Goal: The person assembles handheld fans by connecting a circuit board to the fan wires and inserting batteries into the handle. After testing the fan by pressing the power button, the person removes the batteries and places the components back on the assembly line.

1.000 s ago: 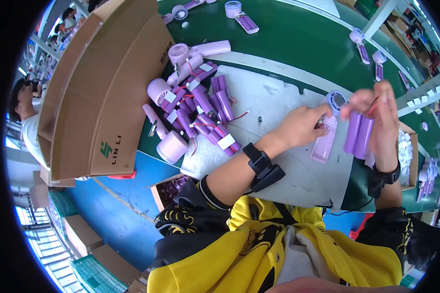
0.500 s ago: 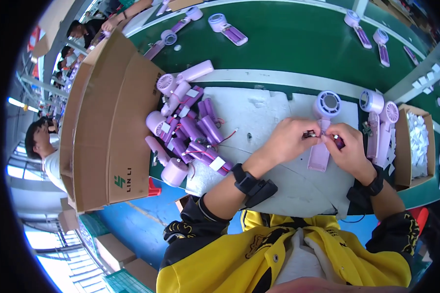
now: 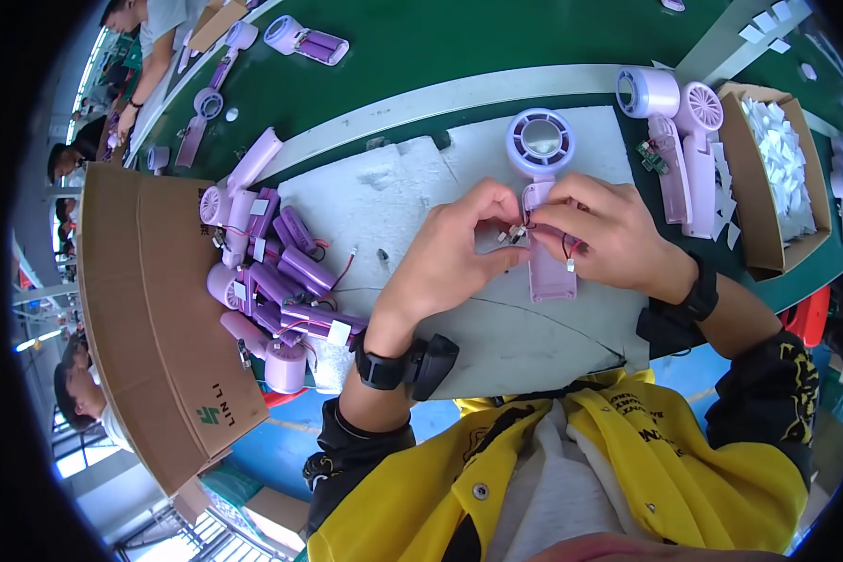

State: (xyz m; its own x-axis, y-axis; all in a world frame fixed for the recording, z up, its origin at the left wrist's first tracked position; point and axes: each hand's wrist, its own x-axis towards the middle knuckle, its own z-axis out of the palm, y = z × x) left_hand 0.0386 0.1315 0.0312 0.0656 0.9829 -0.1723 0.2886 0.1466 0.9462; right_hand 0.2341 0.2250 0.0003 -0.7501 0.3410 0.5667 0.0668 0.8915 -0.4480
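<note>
A lilac handheld fan lies in front of me, its round head (image 3: 540,140) pointing away and its open handle shell (image 3: 553,276) toward me. My left hand (image 3: 450,244) is at the left of the handle, thumb and index finger curved around a small circuit board (image 3: 510,234). Over the top of the handle, my right hand (image 3: 609,229) pinches thin wires. Red and black wires with a white plug (image 3: 571,265) hang below its fingers. The fingertips partly hide where the wires meet the board.
Purple battery cells (image 3: 276,281) with wires and fan parts are heaped at left, beside a large cardboard box (image 3: 159,328). A pale foam sheet (image 3: 393,197) lies under the work. Two more fans (image 3: 698,159) and a carton of white pieces (image 3: 768,178) stand right.
My view has shifted, and the fan appears farther left. My left thumb and index finger have spread more around the board. The white plug now shows below my right hand.
</note>
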